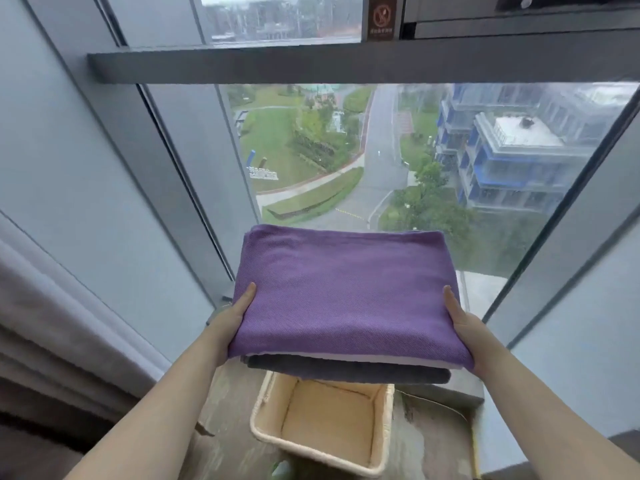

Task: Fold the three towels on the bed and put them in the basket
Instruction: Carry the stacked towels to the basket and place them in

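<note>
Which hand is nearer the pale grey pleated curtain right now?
Left. The left hand holds the left edge of the purple-topped folded towel stack, toward the pale grey pleated curtain; the right hand holds the opposite edge, beyond the stack.

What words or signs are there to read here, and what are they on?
Brown sticker on the window frame: a red crossed-out circle; the small writing under it is too blurred to read.
White lettering on the lawn outside: too small to read.
No readable text anywhere.
</note>
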